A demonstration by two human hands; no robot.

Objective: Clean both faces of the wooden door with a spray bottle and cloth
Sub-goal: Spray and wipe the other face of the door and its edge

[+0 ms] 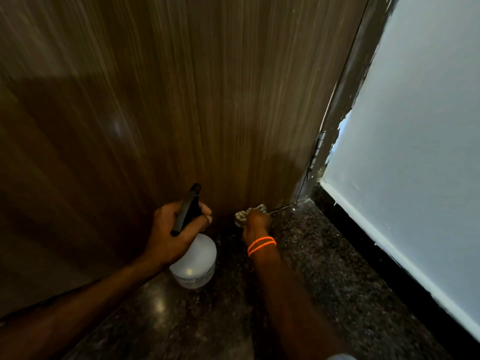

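The wooden door (181, 94) fills the upper left of the head view, dark brown with vertical grain. My left hand (171, 229) grips the black trigger head of a white spray bottle (194, 263), nozzle pointing up toward the door. My right hand (255, 223), with orange bands on the wrist, presses a crumpled light cloth (244, 215) against the door's bottom edge, close to the hinge side. Most of the cloth is hidden under the fingers.
A pale blue wall (415, 139) stands at the right with a black skirting (376, 245) along the floor. A metal hinge (315, 154) sits in the door frame. The floor (311, 268) is dark speckled granite.
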